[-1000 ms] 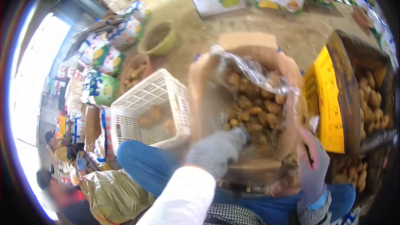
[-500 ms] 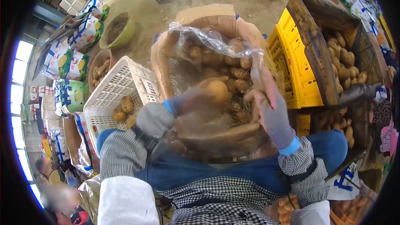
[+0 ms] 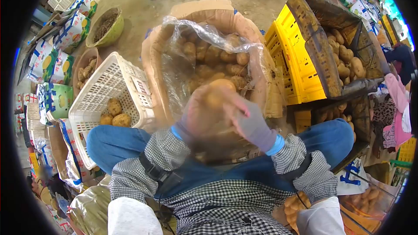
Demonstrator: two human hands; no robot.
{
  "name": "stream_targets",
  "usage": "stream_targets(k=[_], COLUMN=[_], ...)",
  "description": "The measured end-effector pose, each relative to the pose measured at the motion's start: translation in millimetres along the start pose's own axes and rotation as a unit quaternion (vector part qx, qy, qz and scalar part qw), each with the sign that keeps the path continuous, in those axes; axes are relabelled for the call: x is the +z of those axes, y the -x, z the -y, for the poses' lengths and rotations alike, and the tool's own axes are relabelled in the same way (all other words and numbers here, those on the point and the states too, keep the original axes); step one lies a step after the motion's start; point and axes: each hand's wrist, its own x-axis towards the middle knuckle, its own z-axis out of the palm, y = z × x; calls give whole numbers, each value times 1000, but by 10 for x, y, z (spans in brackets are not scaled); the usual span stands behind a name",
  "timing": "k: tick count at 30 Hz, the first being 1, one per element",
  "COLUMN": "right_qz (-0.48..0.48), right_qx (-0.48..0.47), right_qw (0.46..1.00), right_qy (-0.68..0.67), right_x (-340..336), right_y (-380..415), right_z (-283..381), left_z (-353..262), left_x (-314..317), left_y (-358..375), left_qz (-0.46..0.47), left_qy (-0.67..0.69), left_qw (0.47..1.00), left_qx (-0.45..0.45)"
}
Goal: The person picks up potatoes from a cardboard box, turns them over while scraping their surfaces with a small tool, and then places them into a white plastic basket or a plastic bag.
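Observation:
In the middle, a cardboard box (image 3: 152, 61) lined with clear plastic holds several potatoes (image 3: 213, 54). Over its near part, my left hand (image 3: 196, 111), gloved and blurred, is closed around a large potato (image 3: 223, 88). My right hand (image 3: 248, 119), in a grey-purple glove, is beside that potato with its fingers stretched out and apart, and nothing shows in its grip. Left of the box, a white plastic basket (image 3: 89, 93) has a few potatoes (image 3: 114, 106) in it.
Yellow crates (image 3: 300, 61) with dark lining and potatoes stand on the right. A green tub (image 3: 114, 32) and a brown bowl (image 3: 76, 67) are at the upper left. Printed cartons (image 3: 58, 100) line the left. At the far right edge is a person's pink sleeve (image 3: 395, 91).
My right hand has left the box's right rim and come inward beside the potato. My left hand still has a potato. The whole view has shifted slightly.

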Motion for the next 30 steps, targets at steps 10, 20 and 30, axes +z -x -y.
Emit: stream_targets(k=[10,20,30], right_qz=[-1,-44,-59], right_qx=[-108,-20,144], right_qw=[984,999,987], right_qy=[139,10,-40], right_x=[-56,-166,-404], right_y=[-58,-148,-180], right_z=[-284,-121,-29], left_z=[72,97,92], left_x=[-181,-155,-134], left_y=[-151,-63,-19], left_qz=[138,-91,-151], left_qy=[143,149,136], left_qw=[980,984,978], left_qx=[4,-29,-41])
